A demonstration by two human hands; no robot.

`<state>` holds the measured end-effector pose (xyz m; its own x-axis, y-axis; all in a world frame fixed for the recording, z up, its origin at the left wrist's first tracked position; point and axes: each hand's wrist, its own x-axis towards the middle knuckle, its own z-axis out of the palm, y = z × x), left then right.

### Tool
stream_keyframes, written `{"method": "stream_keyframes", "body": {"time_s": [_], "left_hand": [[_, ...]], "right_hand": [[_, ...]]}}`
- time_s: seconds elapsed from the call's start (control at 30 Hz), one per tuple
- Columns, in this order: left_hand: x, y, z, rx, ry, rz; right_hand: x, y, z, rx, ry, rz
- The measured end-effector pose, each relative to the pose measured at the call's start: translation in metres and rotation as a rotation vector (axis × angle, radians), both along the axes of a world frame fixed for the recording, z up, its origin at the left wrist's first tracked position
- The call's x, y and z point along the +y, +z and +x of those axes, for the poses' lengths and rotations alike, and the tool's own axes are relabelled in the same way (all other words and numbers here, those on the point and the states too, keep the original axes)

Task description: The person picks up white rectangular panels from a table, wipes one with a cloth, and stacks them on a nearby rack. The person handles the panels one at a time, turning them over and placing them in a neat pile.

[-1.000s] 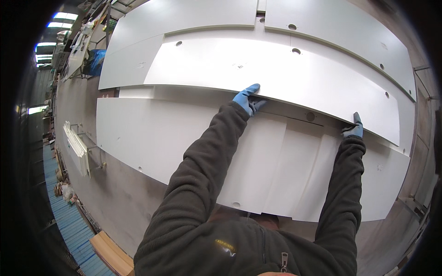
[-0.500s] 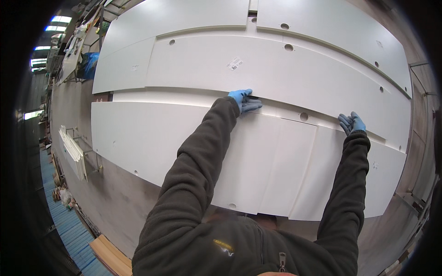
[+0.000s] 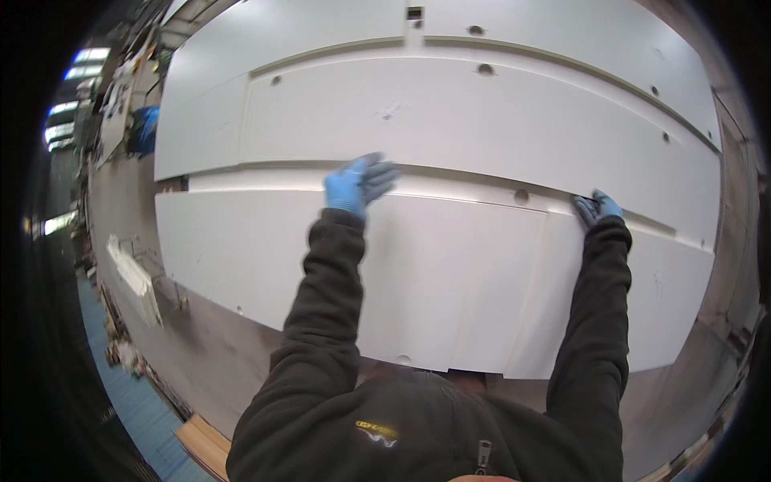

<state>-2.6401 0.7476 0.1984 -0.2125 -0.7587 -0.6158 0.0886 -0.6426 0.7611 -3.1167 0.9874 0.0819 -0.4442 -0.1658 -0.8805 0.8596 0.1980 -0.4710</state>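
Long white panels lie before me in overlapping rows. My left hand [image 3: 361, 185], in a blue and grey glove, hovers over the gap below the middle white panel [image 3: 337, 112]. Its fingers are stretched out, slightly smeared by motion, and hold nothing. Farther right, my right hand [image 3: 598, 209], gloved alike, is at the near edge of that same panel. The thumb side meets the edge while the other fingers sit just below it, closed about the edge. Nearest me is another white panel [image 3: 265, 249], beneath both forearms.
More white panels [image 3: 546, 40] with round holes lie at the far side. To the left, a stack of pale boards [image 3: 135, 277] stands on a metal rack. A blue sheet [image 3: 146, 128] hangs behind it. Brown boards [image 3: 201, 446] lie at lower left.
My left hand has come away from the middle panel's edge and moved left, opening out. My right hand has shifted slightly left and closed at that edge. The whole view has tilted slightly.
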Motion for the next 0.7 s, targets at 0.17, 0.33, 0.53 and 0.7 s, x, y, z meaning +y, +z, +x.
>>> {"method": "stream_keyframes", "body": {"time_s": [0.17,0.33,0.53,0.7], "left_hand": [[-0.064,-0.075,0.015,-0.099,0.290,0.253],[-0.108,-0.110,0.023,-0.067,0.335,0.375],[-0.108,-0.123,0.030,-0.031,0.350,0.324],[-0.113,-0.121,0.026,0.106,0.394,0.410]], "right_hand": [[-0.013,0.017,0.010,0.100,-0.034,0.011],[-0.031,0.039,0.008,0.217,0.038,0.033],[-0.043,0.040,-0.005,0.220,0.002,0.091],[-0.051,0.024,-0.017,0.272,0.075,0.091]]}}
